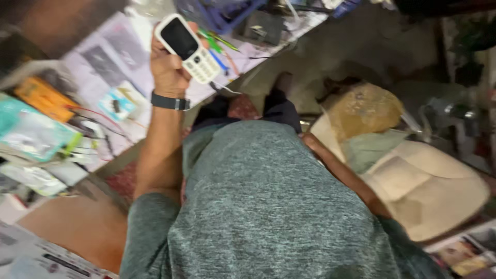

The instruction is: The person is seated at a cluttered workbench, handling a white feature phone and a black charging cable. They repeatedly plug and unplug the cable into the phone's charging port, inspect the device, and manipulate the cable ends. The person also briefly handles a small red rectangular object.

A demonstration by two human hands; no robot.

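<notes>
Fingers point(164, 47) of my left hand point(168, 70) wrapped round a white keypad phone point(188, 47), held up above the cluttered bench point(103, 67); best keep that grip snug, screen facing me; right hand hidden behind my body, can't tell.

The right hand point(309, 138) is mostly hidden behind the grey shirt point(268, 206), so its grip cannot be told. The bench point(139, 36) at the far left is blurred; the small parts on it are too smeared to name. The cream object point(429, 186), perhaps a bag, is unclear.
</notes>
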